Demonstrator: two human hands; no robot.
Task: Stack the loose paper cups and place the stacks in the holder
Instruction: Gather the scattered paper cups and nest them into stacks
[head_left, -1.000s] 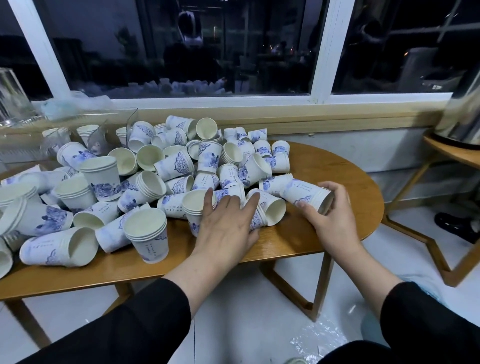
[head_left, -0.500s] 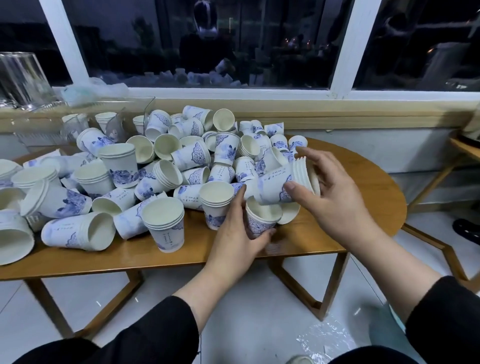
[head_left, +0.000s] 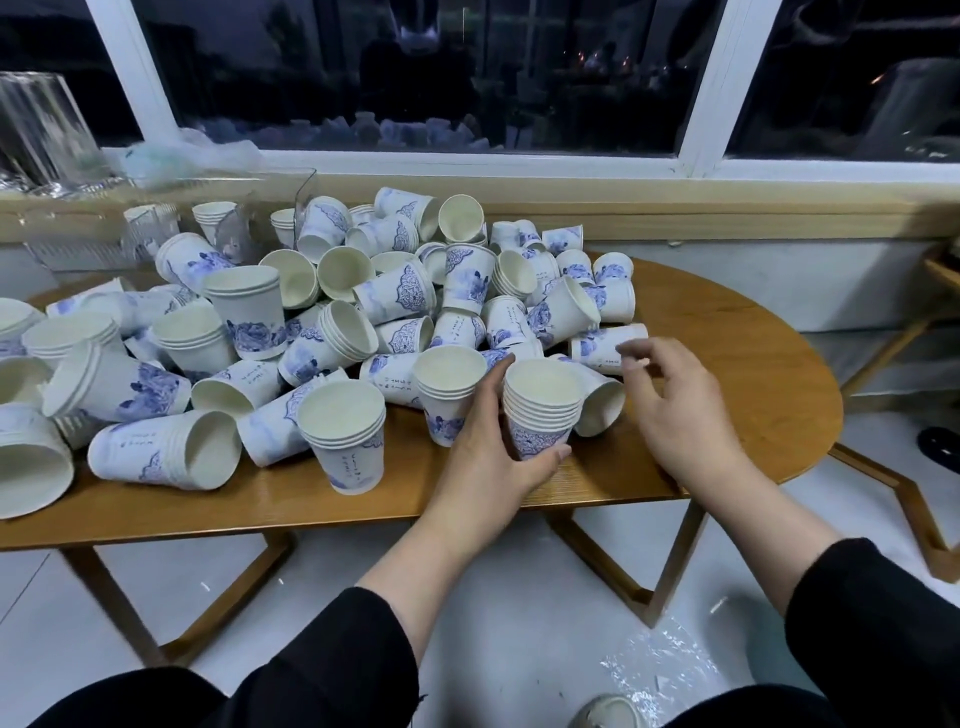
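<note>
A big heap of white paper cups with blue prints covers the oval wooden table. My left hand wraps around an upright stack of several cups near the front edge. My right hand hovers just right of that stack, fingers spread, holding nothing. A lying cup is right behind its fingertips. Other short upright stacks stand close by: one left of my thumb, another further left. A clear plastic holder stands at the back left with a few cups in it.
A window sill runs behind the table. Clear glass containers stand at the far left on the ledge. Crumpled plastic wrap lies on the floor below. A second wooden table's edge shows at the far right.
My right hand has set the cups it carried into the stack under my left hand and let go; it now hovers empty to the right. The stack is taller.
</note>
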